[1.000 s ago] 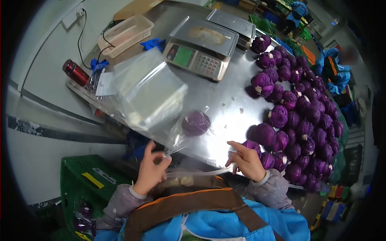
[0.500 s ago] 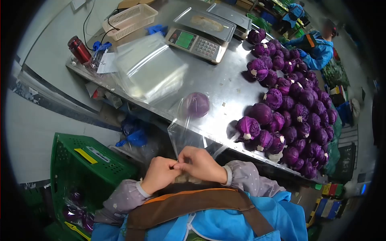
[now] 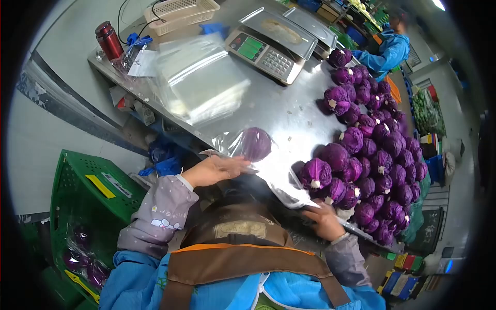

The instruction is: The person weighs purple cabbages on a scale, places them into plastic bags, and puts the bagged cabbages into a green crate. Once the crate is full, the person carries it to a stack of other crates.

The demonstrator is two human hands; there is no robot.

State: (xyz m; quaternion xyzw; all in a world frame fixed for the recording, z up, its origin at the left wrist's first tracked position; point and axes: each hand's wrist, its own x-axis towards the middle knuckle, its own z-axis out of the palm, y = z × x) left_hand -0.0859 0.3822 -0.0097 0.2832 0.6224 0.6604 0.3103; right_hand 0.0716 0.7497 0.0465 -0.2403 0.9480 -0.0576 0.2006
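A purple cabbage (image 3: 257,144) sits inside a clear plastic bag (image 3: 283,182) near the front edge of the steel table. My left hand (image 3: 219,169) reaches to the bag's left side, its fingers stretched out along the plastic below the cabbage. Off to the right, my right hand (image 3: 324,219) is closed on the twisted end of the bag, pulling it out taut beside the loose cabbages (image 3: 366,181). Part of the right hand's fingertips is hidden by the plastic.
A stack of clear bags (image 3: 201,77) lies behind the cabbage. Beyond are a digital scale (image 3: 268,54), a red flask (image 3: 108,40) and a cream basket (image 3: 181,15). A green crate (image 3: 95,191) with bagged cabbages stands at lower left. A co-worker (image 3: 390,49) is at the far right.
My hands were together at the bag's gathered mouth; they have moved apart, the left to the bag's left side, the right out rightward with the bag's end.
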